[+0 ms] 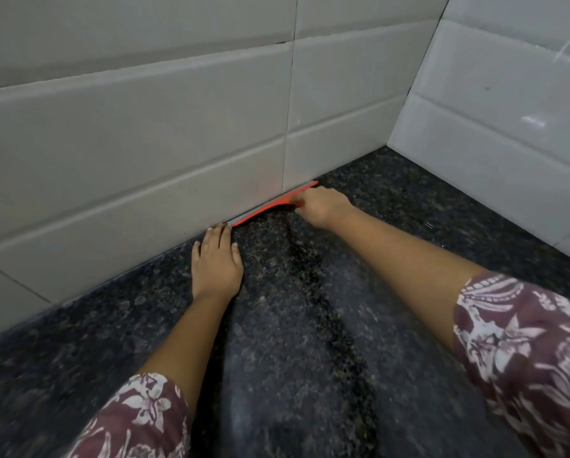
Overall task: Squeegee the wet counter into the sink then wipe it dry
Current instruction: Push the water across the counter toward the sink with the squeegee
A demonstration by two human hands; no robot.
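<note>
Tiled walls [145, 133] behind and right (corner); bare counter [310, 358] nearer.

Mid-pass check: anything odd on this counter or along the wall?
One thing: a dark wet streak runs down the speckled black granite counter from the orange squeegee at the foot of the white tiled wall toward the camera, seemingly water between duller bands. Nothing looks broken or askew.

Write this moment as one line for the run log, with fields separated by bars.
stage: squeegeeing | right hand: grips squeegee at foot of wall | left hand: flat on counter | sink: not in view
</note>
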